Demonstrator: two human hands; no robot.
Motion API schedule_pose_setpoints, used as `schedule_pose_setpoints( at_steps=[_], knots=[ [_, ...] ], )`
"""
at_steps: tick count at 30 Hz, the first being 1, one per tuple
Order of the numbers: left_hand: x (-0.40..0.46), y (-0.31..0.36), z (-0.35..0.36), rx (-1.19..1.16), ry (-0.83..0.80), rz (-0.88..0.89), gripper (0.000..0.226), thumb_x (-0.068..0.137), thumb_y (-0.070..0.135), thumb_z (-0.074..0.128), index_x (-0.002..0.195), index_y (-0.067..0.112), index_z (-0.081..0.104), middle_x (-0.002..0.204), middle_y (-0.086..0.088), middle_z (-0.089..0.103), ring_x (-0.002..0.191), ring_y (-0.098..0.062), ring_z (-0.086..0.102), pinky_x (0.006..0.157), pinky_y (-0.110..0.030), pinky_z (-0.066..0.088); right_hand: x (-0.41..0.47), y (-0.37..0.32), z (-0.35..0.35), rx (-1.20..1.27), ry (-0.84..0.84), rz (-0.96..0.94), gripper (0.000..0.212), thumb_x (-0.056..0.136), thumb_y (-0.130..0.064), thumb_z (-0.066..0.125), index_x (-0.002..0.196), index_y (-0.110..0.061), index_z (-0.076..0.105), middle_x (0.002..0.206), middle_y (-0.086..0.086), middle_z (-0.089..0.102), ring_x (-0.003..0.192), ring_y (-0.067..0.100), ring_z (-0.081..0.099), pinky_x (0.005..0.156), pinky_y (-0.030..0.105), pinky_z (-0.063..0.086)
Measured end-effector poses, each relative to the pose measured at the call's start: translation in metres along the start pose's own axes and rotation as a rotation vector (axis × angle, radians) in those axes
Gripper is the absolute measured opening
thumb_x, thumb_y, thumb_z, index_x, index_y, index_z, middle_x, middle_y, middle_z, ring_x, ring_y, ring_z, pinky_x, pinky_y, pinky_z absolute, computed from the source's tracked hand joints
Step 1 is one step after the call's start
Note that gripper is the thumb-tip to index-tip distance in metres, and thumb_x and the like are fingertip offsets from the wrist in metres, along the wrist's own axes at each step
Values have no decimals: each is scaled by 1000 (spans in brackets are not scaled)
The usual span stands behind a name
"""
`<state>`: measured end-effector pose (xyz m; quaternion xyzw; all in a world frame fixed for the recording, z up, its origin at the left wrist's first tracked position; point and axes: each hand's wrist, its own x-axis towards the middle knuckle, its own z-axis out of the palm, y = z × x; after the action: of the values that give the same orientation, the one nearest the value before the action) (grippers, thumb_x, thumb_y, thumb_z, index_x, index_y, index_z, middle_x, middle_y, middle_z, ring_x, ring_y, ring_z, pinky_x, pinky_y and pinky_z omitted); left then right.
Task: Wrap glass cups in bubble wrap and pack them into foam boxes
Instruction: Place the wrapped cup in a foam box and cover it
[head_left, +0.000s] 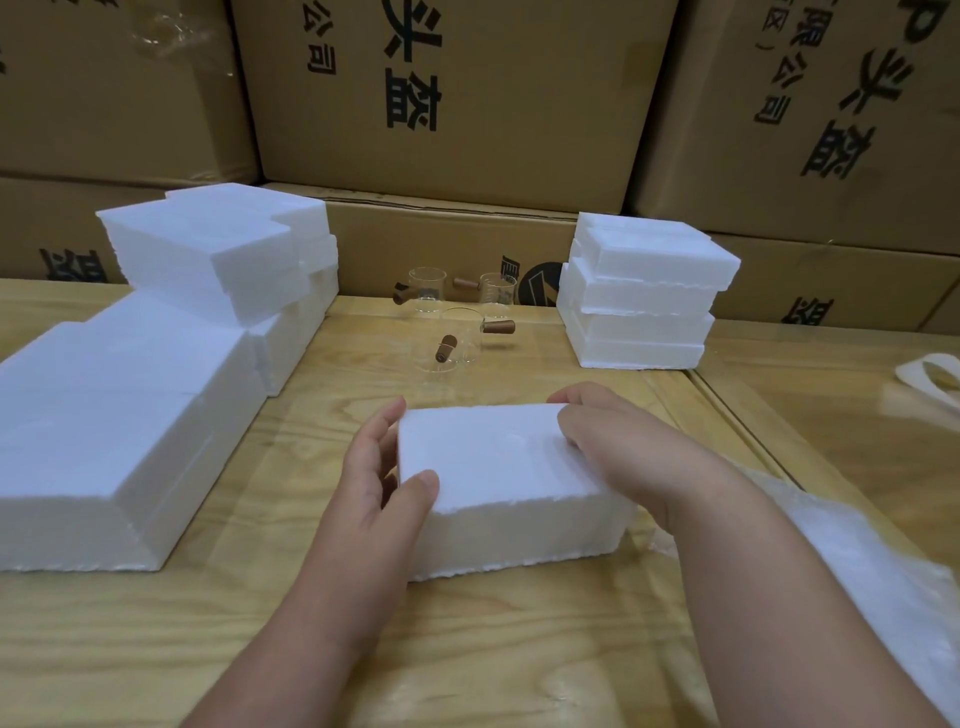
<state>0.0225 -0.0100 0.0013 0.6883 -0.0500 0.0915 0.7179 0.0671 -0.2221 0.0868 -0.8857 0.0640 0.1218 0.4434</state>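
Note:
A closed white foam box (498, 483) sits on the wooden table (467, 649) in front of me. My left hand (382, 473) grips its left end, thumb on the top near corner and fingers along the side. My right hand (618, 447) holds its right end, fingers curled over the top edge. Behind the box stand several clear glass cups (457, 338) with brown wooden handles, none wrapped. Bubble wrap (857, 566) lies under my right forearm at the right.
Stacks of white foam boxes stand at the left (156, 374) and back right (644, 296). Brown cardboard cartons (457, 104) wall off the back of the table. A white roll-like item (935, 374) lies at the far right edge.

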Motion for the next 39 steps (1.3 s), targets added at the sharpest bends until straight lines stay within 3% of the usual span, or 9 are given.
schedule_pose_setpoints(
  at_steps=[4,9,13,15,19,24,29,35,39],
  knots=[
    [1,2,3,50,119,-7,59,87,39,54,144,44,41,135,25,60,122,9,56,97,-19,43,-4,1,-2,45,-46,-25,57,85,-31,51,140,-47,44,135,-12,48,116,13,53,90,32,46],
    [4,8,-5,124,457,-40,39,100,34,57,137,34,45,128,13,62,97,23,57,69,-4,43,-11,-6,-12,190,-100,-123,84,74,-34,77,148,-41,39,123,-7,59,87,7,74,75,25,60],
    [1,8,-4,181,443,-88,31,98,39,57,129,36,52,121,12,70,97,20,57,72,-15,41,-8,-1,0,18,-150,67,55,85,-50,68,129,-18,64,120,9,71,100,18,70,99,45,55],
    [1,8,-5,171,436,-100,28,98,38,58,125,38,54,119,13,71,95,20,58,72,-17,41,-6,4,6,82,-199,114,47,90,-53,62,116,-16,73,108,9,76,89,19,65,104,45,52],
    [4,9,-9,26,451,-106,36,91,40,63,126,38,54,120,8,72,97,6,65,76,-26,46,-3,0,9,270,-189,88,32,89,-47,65,107,-23,75,80,-5,72,73,16,63,70,36,52],
    [5,7,-12,-215,401,-109,45,74,38,60,119,46,55,110,7,72,91,-12,69,71,-36,52,-2,-6,6,543,-187,-10,76,60,-48,77,128,-22,58,120,9,70,88,24,69,62,36,55],
    [8,5,-10,-401,284,-59,54,83,38,63,136,30,55,125,-3,72,108,-21,72,80,-34,59,-6,-8,2,612,-69,-119,70,63,-46,76,126,-20,60,124,13,69,85,23,68,63,37,55],
    [8,6,-8,-516,165,-56,45,98,42,51,132,17,66,132,-3,70,123,-19,66,105,-46,45,-8,-16,15,369,-15,-151,82,63,-73,55,139,-46,40,120,-14,60,107,12,60,91,39,52],
    [11,7,-10,-534,198,-47,41,102,37,48,134,17,61,131,-2,71,123,-17,66,105,-44,45,-6,-17,28,339,-51,-155,81,68,-79,46,144,-55,28,121,-24,56,106,5,57,91,35,49]
  ],
)
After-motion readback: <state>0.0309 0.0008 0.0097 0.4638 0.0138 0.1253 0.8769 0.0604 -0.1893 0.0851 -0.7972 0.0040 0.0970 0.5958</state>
